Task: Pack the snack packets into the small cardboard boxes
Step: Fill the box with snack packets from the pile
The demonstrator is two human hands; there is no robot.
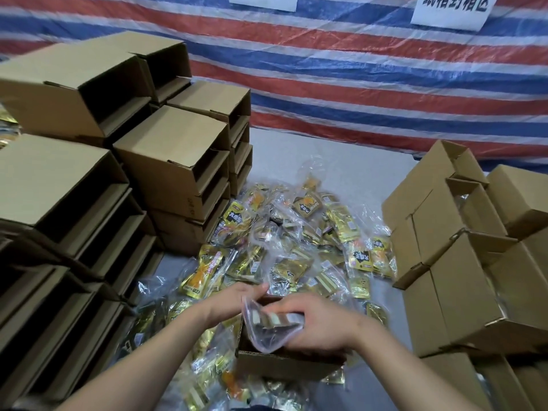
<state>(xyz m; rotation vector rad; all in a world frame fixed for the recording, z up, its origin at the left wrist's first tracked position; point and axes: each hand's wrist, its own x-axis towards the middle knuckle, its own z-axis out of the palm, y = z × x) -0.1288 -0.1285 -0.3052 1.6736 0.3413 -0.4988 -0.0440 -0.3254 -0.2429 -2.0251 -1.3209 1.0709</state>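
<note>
The cardboard boxes are plain brown, with darker brown insides. The snack packets are gold and yellow with orange patches and black label panels, sealed in clear, shiny plastic. The tarp behind is striped red, blue and white. The surface beneath is pale grey. The paper sign is white with black characters.

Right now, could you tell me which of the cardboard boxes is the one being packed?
The small open box directly under both hands, amid the loose packets. The right hand holds a clear snack bag over its opening; the stacked boxes at left and right are untouched.
</note>
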